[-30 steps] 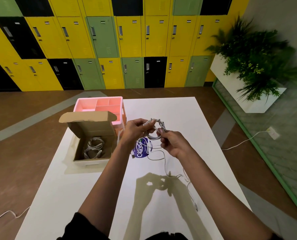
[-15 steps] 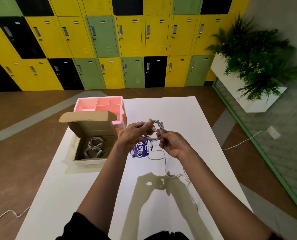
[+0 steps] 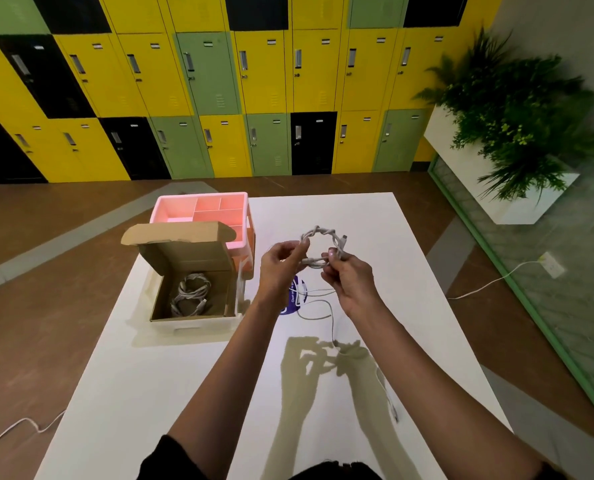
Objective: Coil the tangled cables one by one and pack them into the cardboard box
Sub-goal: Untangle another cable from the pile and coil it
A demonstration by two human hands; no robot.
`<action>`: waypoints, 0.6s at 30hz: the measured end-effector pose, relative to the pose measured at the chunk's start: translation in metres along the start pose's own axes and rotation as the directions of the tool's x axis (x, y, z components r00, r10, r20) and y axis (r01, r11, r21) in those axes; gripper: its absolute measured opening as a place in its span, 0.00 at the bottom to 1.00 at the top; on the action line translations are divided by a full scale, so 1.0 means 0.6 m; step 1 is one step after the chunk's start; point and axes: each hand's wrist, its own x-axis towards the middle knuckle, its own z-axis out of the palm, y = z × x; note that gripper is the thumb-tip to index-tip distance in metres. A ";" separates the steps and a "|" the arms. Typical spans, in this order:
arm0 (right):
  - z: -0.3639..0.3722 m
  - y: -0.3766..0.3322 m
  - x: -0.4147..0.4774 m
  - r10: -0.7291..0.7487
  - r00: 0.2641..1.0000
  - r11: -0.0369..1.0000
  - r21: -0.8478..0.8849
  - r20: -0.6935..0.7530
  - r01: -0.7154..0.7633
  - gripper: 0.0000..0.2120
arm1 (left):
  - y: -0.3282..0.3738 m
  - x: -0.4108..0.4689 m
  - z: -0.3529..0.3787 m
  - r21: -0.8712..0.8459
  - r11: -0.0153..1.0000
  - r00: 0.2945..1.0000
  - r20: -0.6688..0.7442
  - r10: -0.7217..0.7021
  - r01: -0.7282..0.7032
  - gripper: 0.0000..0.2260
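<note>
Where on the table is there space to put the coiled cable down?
The near-left table, in front of the cardboard box, is bare; so is the far end beside the pink tray. Crowded mid-table: loose cable, purple label.

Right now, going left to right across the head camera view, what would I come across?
Loose floor cable → cardboard box → left hand → right hand → potted plant. The coiled cable, pinched by both hands, overlaps them, so it is left out.

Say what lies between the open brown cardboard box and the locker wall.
A pink plastic divided tray, just behind the brown cardboard box's lid, then brown floor; head view.
</note>
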 end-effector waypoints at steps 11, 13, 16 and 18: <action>-0.010 -0.005 -0.003 -0.014 1.000 0.999 0.040 0.015 0.014 0.04 | -0.029 -0.009 0.030 0.006 0.996 0.984 -0.151 0.091 -0.091 0.07; -0.013 -0.009 -0.005 -0.007 0.999 1.000 -0.009 0.041 0.007 0.06 | -0.028 -0.011 0.030 -0.025 0.995 0.984 -0.147 0.096 -0.101 0.04; -0.015 -0.011 -0.005 -0.051 0.998 0.994 -0.092 0.036 0.054 0.05 | -0.024 -0.010 0.028 -0.003 0.994 0.982 -0.154 0.112 -0.113 0.04; -0.019 -0.008 -0.003 -0.136 0.991 0.977 -0.166 -0.016 0.132 0.06 | -0.019 -0.005 0.027 0.069 0.991 0.982 -0.141 0.126 -0.117 0.04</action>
